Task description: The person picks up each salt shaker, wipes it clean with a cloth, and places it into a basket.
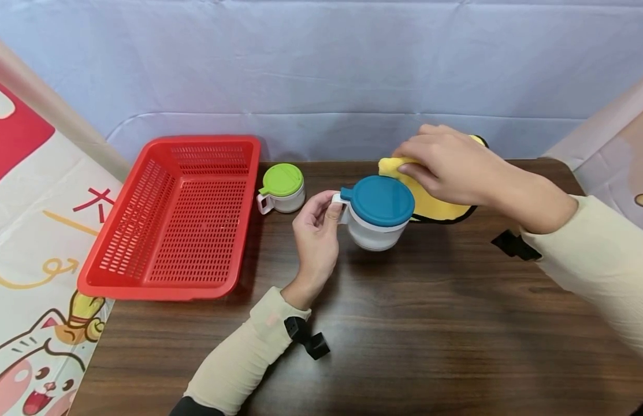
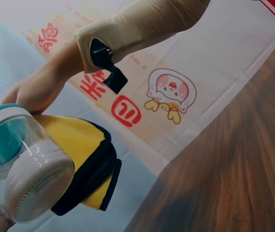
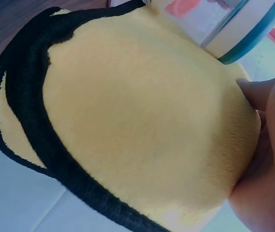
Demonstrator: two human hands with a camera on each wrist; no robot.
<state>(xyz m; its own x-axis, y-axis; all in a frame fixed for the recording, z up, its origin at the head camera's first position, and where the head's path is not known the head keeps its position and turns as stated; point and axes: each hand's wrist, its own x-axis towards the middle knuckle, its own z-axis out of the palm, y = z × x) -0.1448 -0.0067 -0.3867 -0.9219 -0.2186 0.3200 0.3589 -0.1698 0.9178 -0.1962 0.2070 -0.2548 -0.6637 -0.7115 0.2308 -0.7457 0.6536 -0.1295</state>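
While our left hand [image 1: 318, 228] pinches its handle [image 1: 339, 198], likely the best hold, we judge the jar [image 1: 375, 232] between our hands rigid, breakable; our right hand [image 1: 451, 162] grips cloth [image 1: 446, 209].

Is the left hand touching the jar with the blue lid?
Touching. The head view shows the left hand gripping the jar with the blue lid by its white handle, thumb against it.

A round, see-through jar [image 1: 377, 236] with a white handle [image 1: 339, 199], blue lid [image 1: 382, 200] on and white stuff [image 2: 40, 181] inside is being held up beside a drooping yellow cloth [image 1: 439, 207] with black edges [image 3: 28, 106].
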